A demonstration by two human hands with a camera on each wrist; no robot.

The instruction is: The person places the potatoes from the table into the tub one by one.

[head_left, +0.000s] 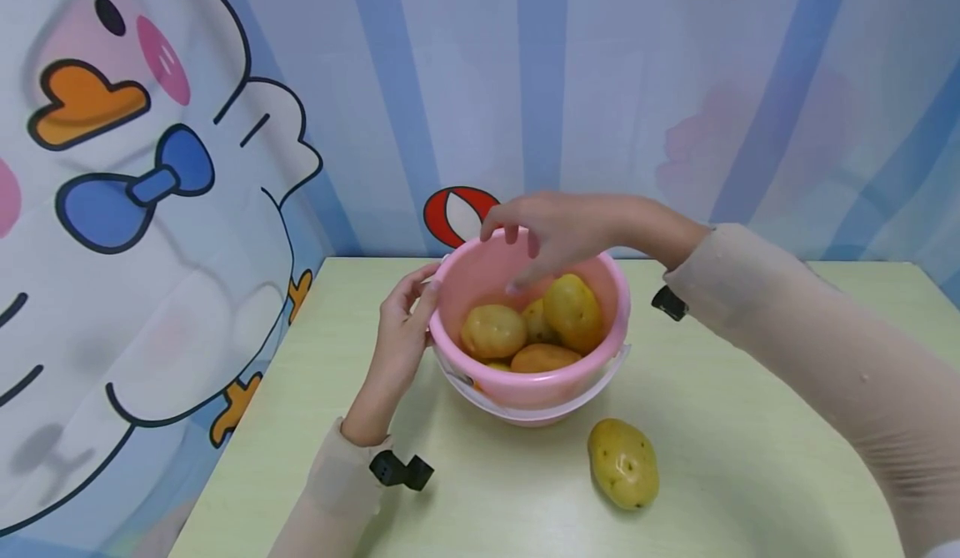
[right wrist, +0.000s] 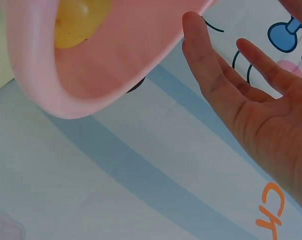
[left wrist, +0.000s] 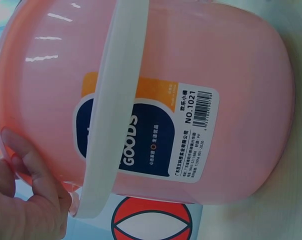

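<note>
A pink bucket [head_left: 528, 387] with a white handle [left wrist: 113, 105] stands on the table, tilted slightly in the head view. Inside it lie several potatoes, among them a pale one [head_left: 493, 332] and a yellow one [head_left: 573, 313]. My left hand [head_left: 401, 324] grips the bucket's rim on the left side, thumb and fingers about the edge. Above the bucket's far side hovers my right hand [head_left: 558, 224], fingers loosely bent and holding nothing. One more potato [head_left: 623, 464] rests on the table in front of the bucket, to the right.
The pale green table [head_left: 750, 424] reaches back to a patterned cloth backdrop [head_left: 480, 82] with blue stripes. A cartoon duck with a blue bow tie [head_left: 135, 187] is printed at the left. A printed label [left wrist: 151, 130] is stuck to the bucket's side.
</note>
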